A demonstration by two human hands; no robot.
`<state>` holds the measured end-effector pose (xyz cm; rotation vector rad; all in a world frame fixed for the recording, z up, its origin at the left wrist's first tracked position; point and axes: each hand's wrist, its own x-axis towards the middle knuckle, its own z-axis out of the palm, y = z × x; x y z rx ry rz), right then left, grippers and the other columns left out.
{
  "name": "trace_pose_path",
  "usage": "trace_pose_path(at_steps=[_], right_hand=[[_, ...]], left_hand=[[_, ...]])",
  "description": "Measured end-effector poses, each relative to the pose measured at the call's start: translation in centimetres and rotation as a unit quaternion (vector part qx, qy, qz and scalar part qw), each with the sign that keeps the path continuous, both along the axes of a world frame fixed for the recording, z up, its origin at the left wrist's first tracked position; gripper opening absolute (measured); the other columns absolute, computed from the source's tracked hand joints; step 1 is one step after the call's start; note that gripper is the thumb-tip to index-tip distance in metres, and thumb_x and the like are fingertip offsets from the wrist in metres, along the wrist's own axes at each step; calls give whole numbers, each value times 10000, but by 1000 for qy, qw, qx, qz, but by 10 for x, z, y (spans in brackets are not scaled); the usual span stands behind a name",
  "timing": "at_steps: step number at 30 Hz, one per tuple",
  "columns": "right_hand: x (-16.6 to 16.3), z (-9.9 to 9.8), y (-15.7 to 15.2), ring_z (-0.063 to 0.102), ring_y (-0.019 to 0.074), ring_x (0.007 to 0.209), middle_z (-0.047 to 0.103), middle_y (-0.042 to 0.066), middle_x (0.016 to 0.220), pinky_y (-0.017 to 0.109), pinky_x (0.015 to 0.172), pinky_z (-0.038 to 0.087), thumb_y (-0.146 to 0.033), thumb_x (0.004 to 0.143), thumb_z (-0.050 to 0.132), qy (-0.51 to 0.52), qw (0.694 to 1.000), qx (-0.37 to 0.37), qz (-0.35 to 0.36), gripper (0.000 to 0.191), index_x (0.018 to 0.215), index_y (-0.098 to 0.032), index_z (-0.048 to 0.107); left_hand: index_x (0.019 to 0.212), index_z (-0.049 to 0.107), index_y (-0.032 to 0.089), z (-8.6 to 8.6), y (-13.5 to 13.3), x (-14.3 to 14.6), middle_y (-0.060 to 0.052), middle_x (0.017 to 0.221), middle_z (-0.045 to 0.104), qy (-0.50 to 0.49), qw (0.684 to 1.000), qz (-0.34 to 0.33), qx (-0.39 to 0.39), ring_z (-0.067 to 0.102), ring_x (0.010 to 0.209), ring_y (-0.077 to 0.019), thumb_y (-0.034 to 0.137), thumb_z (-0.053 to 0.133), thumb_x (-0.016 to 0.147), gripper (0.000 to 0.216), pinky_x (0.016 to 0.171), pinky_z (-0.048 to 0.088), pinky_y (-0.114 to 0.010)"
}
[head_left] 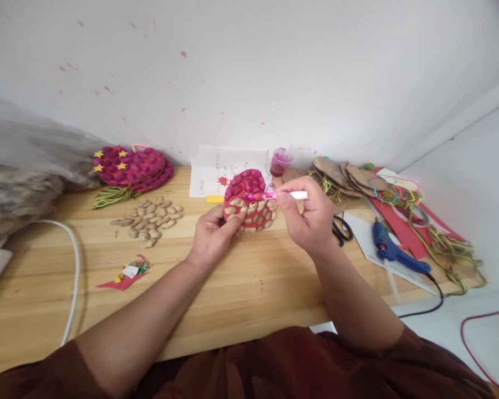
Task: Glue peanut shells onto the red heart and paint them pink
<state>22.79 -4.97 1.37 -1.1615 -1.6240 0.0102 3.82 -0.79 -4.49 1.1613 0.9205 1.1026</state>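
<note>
My left hand point(214, 234) grips the lower left edge of a round red disc point(249, 221) covered with peanuts in their shells. Its upper peanuts are coated in wet magenta paint, while the lower ones are still bare tan. In my right hand point(305, 213) is a white-handled paintbrush point(293, 195), pinched between thumb and fingers. The magenta-stained bristle end rests at the border between painted and bare peanuts. Behind the disc stands a clear plastic cup point(281, 160) of magenta paint, against the wall.
Loose peanuts point(152, 219) and paper scraps point(128, 272) lie left, before finished magenta discs with yellow stars point(128, 166). A bag of peanuts point(20, 194) and white cable point(78, 266) are far left. Right are scissors point(343, 230), a blue glue gun point(399, 254), cardboard discs point(332, 176) and green yarn point(444, 246).
</note>
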Motion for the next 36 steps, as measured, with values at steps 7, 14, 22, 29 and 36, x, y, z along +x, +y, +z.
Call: trace_pose_path(at_steps=[7, 14, 22, 29, 36], right_hand=[[0, 1, 0, 667, 195, 861, 725, 31, 913, 393, 847, 514, -269, 979, 643, 17, 1000, 12, -6, 49, 967, -231, 672], [-1, 3, -2, 671, 203, 874, 718, 36, 908, 396, 832, 516, -289, 982, 643, 22, 1000, 1, -6, 64, 969, -235, 675], [-1, 7, -5, 671, 206, 859, 722, 34, 912, 405, 835, 526, -286, 985, 632, 3, 1000, 12, -8, 58, 971, -245, 669], [2, 8, -4, 662, 211, 871, 721, 29, 890, 412, 850, 515, -259, 977, 634, -34, 999, 20, -17, 33, 958, -247, 658], [2, 6, -4, 663, 218, 888, 728, 36, 925, 414, 841, 516, -285, 980, 632, -34, 999, 15, -1, 48, 993, -255, 667]], left_hand=[[678, 617, 194, -3, 0, -1, 18, 632, 556, 40, 998, 11, 51, 450, 580, -124, 389, 767, 830, 290, 558, 372, -252], [636, 592, 203, -7, 3, -2, 6, 684, 503, 108, 981, 36, 157, 449, 671, -151, 333, 736, 840, 282, 629, 379, -269], [604, 548, 210, -5, 2, -1, 10, 662, 477, 115, 980, 45, 156, 438, 657, -154, 335, 739, 829, 321, 608, 362, -271], [626, 570, 209, -6, 3, -1, 6, 676, 489, 117, 980, 43, 155, 437, 666, -155, 344, 715, 850, 299, 620, 359, -273], [632, 579, 215, -10, 5, -1, 4, 683, 493, 130, 977, 45, 163, 448, 684, -164, 357, 734, 823, 284, 648, 371, -279]])
